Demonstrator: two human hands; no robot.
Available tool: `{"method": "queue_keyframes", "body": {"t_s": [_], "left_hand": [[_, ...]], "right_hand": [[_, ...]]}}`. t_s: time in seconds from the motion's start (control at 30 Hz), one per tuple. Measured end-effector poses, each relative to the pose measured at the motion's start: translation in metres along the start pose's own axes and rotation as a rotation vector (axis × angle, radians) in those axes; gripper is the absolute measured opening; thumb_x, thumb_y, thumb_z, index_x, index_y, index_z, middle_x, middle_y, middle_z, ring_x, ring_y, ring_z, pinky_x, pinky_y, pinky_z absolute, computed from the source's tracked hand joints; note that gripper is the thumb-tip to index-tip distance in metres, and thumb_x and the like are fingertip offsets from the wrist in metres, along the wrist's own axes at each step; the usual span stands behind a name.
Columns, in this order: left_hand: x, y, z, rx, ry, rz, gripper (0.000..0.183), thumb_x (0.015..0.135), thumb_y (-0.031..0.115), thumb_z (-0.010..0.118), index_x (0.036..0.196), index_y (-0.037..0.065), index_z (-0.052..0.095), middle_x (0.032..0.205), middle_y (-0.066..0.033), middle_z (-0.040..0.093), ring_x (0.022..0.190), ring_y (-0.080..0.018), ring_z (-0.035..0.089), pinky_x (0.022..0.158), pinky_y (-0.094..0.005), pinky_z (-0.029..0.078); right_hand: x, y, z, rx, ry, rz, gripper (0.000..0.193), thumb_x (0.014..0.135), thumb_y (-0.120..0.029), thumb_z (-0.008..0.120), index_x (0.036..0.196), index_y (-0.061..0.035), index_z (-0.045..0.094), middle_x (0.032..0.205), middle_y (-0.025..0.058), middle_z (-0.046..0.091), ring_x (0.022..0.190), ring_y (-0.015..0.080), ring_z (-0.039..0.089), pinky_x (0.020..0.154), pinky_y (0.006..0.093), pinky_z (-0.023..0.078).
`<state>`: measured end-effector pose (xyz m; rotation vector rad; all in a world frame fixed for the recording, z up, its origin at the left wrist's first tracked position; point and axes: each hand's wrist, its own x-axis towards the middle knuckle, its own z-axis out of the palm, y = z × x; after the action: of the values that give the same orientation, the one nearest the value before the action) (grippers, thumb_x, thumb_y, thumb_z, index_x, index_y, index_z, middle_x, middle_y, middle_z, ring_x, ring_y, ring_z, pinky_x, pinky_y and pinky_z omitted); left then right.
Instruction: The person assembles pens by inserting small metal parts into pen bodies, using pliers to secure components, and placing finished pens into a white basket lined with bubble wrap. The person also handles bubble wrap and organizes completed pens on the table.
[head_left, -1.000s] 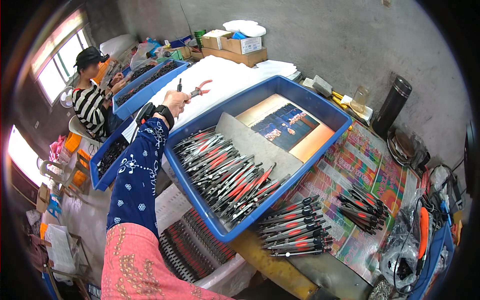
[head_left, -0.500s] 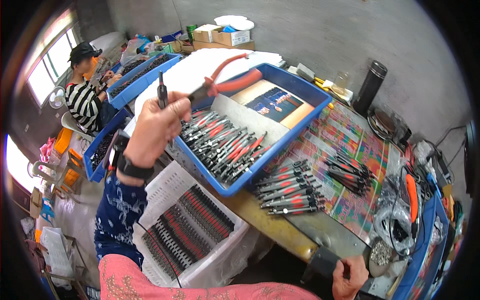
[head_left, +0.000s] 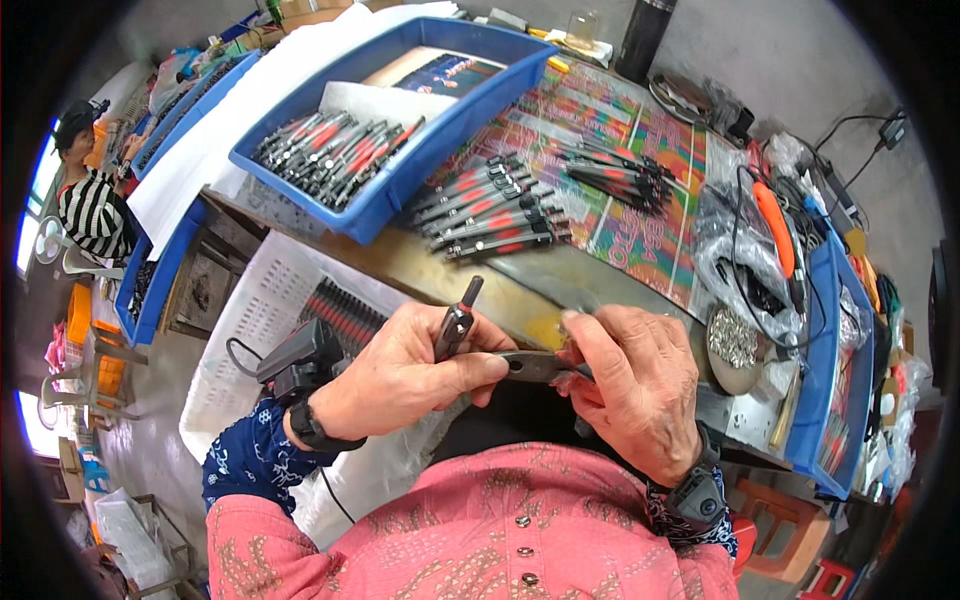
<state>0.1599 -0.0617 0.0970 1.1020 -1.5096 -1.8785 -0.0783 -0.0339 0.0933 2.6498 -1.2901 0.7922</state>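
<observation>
My left hand (head_left: 395,365) is closed around a slender black pen-like tool (head_left: 456,322), which stands nearly upright with its narrow tip upward. Between that hand's thumb and fingers is also the dark metal head of the pliers (head_left: 530,366). From the other side my right hand (head_left: 640,390) closes over the pliers' handle end, with only a little red showing by its fingertips. Both hands meet in front of my body, above the table's near edge. Fanned on the table beyond them lies a pile of grey, black and red slender tools (head_left: 490,215).
A blue tray (head_left: 370,222) with similar tools stands at the back left, and a second bundle (head_left: 620,175) lies farther right. Below left is a white basket (head_left: 235,330). A bowl of small metal parts (head_left: 735,335) and an orange-handled tool (head_left: 774,230) are right. A co-worker (head_left: 95,212) sits far left.
My left hand has come down and toward my body with the black tool and pliers. My right hand has moved up and left onto the pliers. The view has shifted downward and right.
</observation>
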Motion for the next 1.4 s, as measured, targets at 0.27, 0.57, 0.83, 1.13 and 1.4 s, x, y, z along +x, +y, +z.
{"method": "queue_keyframes", "body": {"t_s": [0.27, 0.57, 0.83, 1.13, 1.4], "left_hand": [[0.007, -0.019, 0.032, -0.209, 0.09, 0.111, 0.038, 0.101, 0.018, 0.049, 0.133, -0.001, 0.05, 0.093, -0.005, 0.057, 0.06, -0.0042, 0.038, 0.052, -0.0191, 0.033], [0.015, -0.032, 0.06, -0.255, 0.176, 0.202, 0.039, 0.1, 0.015, 0.051, 0.135, -0.003, 0.05, 0.085, -0.0025, 0.06, 0.059, -0.0043, 0.042, 0.051, -0.0183, 0.034], [0.013, -0.03, 0.073, -0.192, 0.232, 0.249, 0.036, 0.099, 0.012, 0.056, 0.132, -0.001, 0.054, 0.087, -0.0013, 0.063, 0.064, -0.0019, 0.048, 0.054, -0.0155, 0.039], [0.015, -0.031, 0.078, -0.228, 0.243, 0.24, 0.036, 0.098, 0.011, 0.058, 0.131, -0.001, 0.054, 0.088, -0.0016, 0.062, 0.064, -0.0016, 0.047, 0.054, -0.0155, 0.037], [0.014, -0.035, 0.078, -0.219, 0.226, 0.256, 0.036, 0.097, 0.011, 0.059, 0.131, -0.001, 0.054, 0.087, -0.0014, 0.062, 0.063, -0.0013, 0.046, 0.053, -0.0155, 0.037]], "right_hand": [[-0.057, -0.008, -0.002, 0.765, 0.085, 0.632, 0.045, 0.069, 0.011, 0.066, 0.11, -0.0034, 0.052, 0.093, 0.0038, 0.053, 0.08, 0.0076, 0.051, 0.075, 0.0203, 0.044], [-0.081, 0.003, -0.004, 0.648, 0.138, 0.453, 0.031, 0.06, 0.011, 0.068, 0.083, -0.0016, 0.05, 0.086, 0.0126, 0.054, 0.077, 0.028, 0.056, 0.073, 0.0357, 0.047], [-0.082, 0.005, -0.006, 0.242, 0.157, 0.369, 0.024, 0.06, -0.003, 0.076, 0.079, -0.0045, 0.061, 0.093, 0.0107, 0.053, 0.082, 0.0286, 0.05, 0.07, 0.0396, 0.037], [-0.083, 0.005, -0.005, 0.148, 0.177, 0.37, 0.024, 0.06, -0.005, 0.076, 0.081, -0.0055, 0.064, 0.095, 0.01, 0.053, 0.083, 0.0278, 0.049, 0.071, 0.0397, 0.035], [-0.084, 0.005, -0.003, 0.141, 0.176, 0.377, 0.024, 0.06, -0.006, 0.075, 0.081, -0.0059, 0.064, 0.096, 0.0104, 0.053, 0.084, 0.0283, 0.049, 0.071, 0.0403, 0.035]]}}
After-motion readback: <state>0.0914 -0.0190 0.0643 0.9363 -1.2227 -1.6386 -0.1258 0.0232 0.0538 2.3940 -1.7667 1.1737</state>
